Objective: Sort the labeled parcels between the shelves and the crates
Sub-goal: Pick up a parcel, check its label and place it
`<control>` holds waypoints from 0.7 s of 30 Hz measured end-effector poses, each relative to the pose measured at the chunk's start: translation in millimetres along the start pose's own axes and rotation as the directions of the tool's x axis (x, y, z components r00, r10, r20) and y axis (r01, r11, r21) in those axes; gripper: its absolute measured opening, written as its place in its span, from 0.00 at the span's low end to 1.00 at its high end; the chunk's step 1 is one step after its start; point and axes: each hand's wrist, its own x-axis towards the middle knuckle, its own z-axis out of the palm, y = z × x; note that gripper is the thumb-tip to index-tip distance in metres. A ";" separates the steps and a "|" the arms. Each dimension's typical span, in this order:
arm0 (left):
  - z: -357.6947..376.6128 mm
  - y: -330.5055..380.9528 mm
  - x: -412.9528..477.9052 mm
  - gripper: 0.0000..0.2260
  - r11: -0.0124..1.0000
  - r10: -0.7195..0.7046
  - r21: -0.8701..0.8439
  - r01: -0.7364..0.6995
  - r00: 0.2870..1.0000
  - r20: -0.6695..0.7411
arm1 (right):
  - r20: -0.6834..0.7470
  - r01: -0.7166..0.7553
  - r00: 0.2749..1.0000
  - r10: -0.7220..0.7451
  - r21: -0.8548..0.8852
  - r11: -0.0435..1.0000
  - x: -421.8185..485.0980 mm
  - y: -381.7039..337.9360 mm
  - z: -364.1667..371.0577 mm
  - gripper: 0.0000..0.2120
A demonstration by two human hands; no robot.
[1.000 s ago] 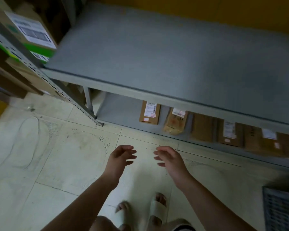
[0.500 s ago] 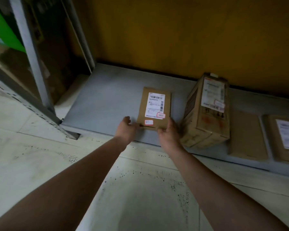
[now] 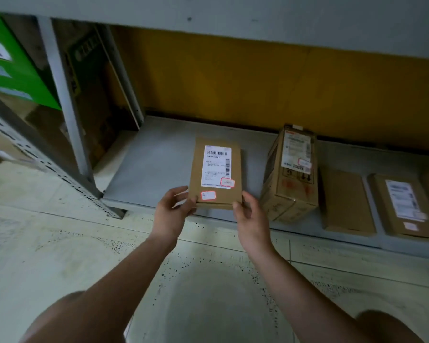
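Pinching the near corners of the flat parcel [image 3: 217, 169], the left hand [image 3: 172, 212] and right hand [image 3: 251, 220] each grasp one side, probably to keep its label face-up and readable. The parcel sits at the front edge of the bottom shelf [image 3: 154, 164]; whether it is lifted I cannot tell. Just to the right stands a taller box [image 3: 292, 184], then a plain package [image 3: 347, 204] and a labelled package [image 3: 404, 206].

Flat brown parcel [image 3: 215, 173] (white label up), bottom shelf [image 3: 156, 164] — near edge
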 end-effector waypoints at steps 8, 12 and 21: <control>-30.0 22.2 -59.4 0.22 0.997 0.053 0.042 -0.062 0.981 0.187 | 0.014 0.117 0.993 -0.119 0.104 0.988 -36.8 -21.8 -33.0 0.17; -31.3 17.3 -59.8 0.21 0.998 0.064 0.006 -0.066 0.985 0.158 | 0.027 0.143 0.989 -0.148 0.141 0.980 -34.1 -17.4 -29.5 0.18; -32.0 7.3 -63.6 0.21 0.998 0.045 0.026 -0.050 0.986 0.157 | 0.027 0.114 0.993 -0.118 0.125 0.986 -36.9 -3.1 -30.9 0.19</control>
